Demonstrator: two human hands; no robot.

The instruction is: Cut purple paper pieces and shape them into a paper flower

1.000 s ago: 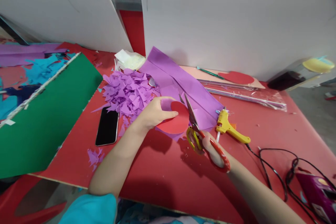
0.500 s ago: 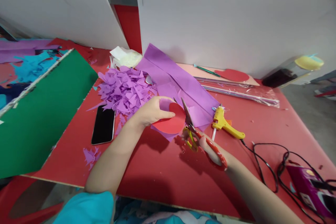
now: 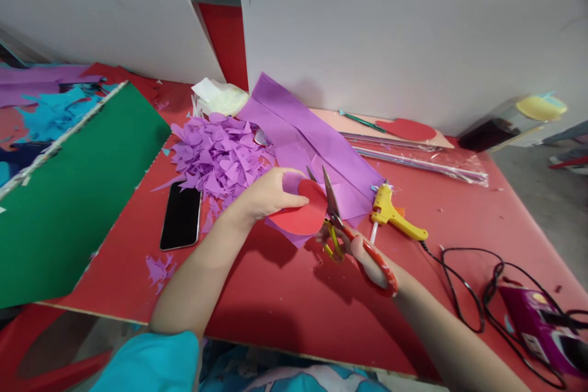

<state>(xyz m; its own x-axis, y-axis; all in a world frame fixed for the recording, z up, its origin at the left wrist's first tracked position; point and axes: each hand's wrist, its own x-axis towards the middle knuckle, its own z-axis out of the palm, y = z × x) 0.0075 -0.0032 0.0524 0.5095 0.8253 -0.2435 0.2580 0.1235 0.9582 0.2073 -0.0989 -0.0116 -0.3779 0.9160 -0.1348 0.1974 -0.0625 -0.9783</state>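
Note:
My left hand pinches a red paper disc together with purple paper that shows behind and below it. A pair of scissors with one red and one yellow handle is in my right hand, fingers through the loops. The blades are apart and stand at the disc's right edge. Just left of my left hand lies a heap of purple paper scraps. Larger purple sheets lie beyond both hands.
A yellow glue gun lies right of the scissors, its black cable running to a purple box. A phone and a green board are on the left. Farther back are a green pen and another red disc.
Both hands have shifted very slightly, and the scissor blades now point a little higher beside the disc. The grip on paper and scissors is the same.

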